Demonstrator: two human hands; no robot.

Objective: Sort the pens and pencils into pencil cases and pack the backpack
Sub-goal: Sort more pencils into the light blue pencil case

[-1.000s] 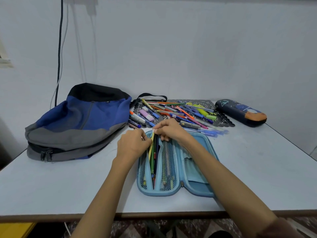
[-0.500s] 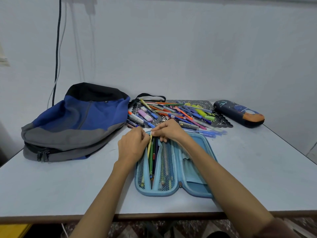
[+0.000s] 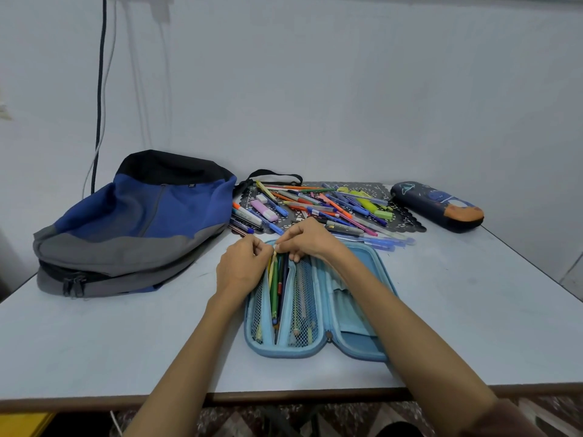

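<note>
Pinching pale-yellow pencil with right hand in open light-blue zip pencil case; curled left hand, grasp untellable. Might snag mesh divider, jam crooked.

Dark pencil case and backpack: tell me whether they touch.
Apart. Head view: dark pencil case far right, backpack left, the pen pile lying between them.

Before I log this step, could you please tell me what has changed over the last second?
Nothing clearly moved. The left hand and right hand stay at the far end of the open blue pencil case, fingers curled over the pencils in its left half; whether they pinch one is unclear. The backpack, loose pens and dark pencil case lie as before.
</note>
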